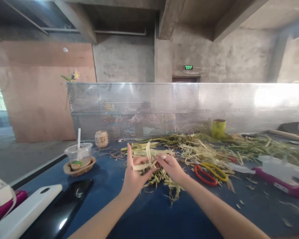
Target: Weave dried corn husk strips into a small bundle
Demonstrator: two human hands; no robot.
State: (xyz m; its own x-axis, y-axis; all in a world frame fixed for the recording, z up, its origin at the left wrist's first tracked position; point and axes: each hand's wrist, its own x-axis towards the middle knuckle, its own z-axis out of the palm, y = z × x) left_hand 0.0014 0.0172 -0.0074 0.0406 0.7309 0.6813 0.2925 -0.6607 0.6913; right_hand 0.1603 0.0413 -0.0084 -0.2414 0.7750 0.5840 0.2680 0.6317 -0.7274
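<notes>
My left hand (137, 171) is raised over the blue table, index finger pointing up, its thumb and other fingers closed round pale dried husk strips (148, 152). From the right, my right hand (171, 167) pinches the same strips where they cross between the two hands. One strip stands upright; another lies flat across my left palm. Under both hands spreads a bunch of greenish-yellow husk pieces (173, 189) with ragged ends. Scissors with one red and one yellow handle loop (205, 181) rest just right of my right hand, their blades hidden.
A heap of dried husks (201, 149) covers the back right, with a yellow-green cup (218, 128) behind. At left are a plastic cup with straw (78, 153), a twine ball (101, 138), a black glossy slab (62, 205) and a white bar (32, 209). A perforated metal screen (129, 96) bounds the back.
</notes>
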